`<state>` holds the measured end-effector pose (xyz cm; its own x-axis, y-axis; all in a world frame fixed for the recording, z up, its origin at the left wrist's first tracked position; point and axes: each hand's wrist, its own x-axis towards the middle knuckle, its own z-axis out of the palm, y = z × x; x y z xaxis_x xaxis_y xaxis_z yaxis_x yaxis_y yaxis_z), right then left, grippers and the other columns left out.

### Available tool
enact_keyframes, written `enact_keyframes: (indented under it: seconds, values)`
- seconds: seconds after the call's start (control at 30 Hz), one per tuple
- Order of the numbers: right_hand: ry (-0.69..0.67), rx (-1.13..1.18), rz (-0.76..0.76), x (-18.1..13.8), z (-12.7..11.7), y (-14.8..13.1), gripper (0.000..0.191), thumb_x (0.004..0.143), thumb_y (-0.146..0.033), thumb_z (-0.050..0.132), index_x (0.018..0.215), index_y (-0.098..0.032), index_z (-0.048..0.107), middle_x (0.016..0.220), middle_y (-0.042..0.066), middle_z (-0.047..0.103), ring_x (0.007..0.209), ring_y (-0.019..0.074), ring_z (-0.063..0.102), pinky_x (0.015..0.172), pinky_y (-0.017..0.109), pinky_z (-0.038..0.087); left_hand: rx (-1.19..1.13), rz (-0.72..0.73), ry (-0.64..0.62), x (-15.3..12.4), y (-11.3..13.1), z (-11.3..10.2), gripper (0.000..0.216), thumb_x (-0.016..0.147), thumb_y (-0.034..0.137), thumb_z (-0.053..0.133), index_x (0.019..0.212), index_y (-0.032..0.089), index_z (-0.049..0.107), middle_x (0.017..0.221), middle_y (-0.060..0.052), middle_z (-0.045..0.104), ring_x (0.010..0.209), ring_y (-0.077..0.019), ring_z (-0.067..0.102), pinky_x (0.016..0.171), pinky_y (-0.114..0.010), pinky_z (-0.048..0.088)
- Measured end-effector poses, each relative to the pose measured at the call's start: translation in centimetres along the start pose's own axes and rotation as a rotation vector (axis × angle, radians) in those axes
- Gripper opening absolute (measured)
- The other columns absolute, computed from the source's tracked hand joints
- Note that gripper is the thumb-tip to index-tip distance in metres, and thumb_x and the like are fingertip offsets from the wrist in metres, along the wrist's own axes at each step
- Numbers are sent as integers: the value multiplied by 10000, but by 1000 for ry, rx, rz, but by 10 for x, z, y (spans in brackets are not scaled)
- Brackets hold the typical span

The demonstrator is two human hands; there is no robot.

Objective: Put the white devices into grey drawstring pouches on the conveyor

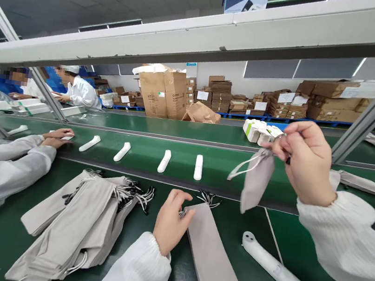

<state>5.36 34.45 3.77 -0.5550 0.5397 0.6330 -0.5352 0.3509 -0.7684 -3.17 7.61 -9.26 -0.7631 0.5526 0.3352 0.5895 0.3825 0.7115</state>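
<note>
While aloft, grey pouch below right hand's grip

Stacked cardboard before a white wall

- The right hand is pinching the top of a grey bag, which is hanging above the belt's near edge with a pale cord loop drooping to its left.
- The left hand is curling its fingers at the corded top end of a long flat bag; a firm grip is hard to make out.
- A white device is lying slantwise on the green worktop, right of the long flat bag.
- A loose bag pile is resting to the left, its cords bunching at the far end.
- Four smaller white pieces are lying spaced along the green belt.
- A co-worker's hands are reaching over the belt at left.
</note>
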Motion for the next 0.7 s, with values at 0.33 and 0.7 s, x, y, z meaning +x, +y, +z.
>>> enact_keyframes:
  seconds: [0.33, 0.7]
  values:
    - [-930, -1086, 57, -152, -60, 72, 692, 859, -422, 616, 1495, -206, 447, 1494, 140, 481, 1287, 358, 551, 1022, 517, 515, 422, 134, -80, -2, -22, 14, 195, 834, 34, 516, 848, 210, 599, 917, -27, 600, 888, -211, 544, 774, -362, 391]
    - [-628, -692, 217, -169, -50, 72, 353, 962, -305, 478, 1314, -274, 482, 1211, 88, 617, 995, 243, 665, 831, 412, 574, -10, 242, -225, -4, 1, -9, 157, 927, 94, 430, 825, 206, 471, 784, 18, 516, 726, -144, 454, 738, -313, 356]
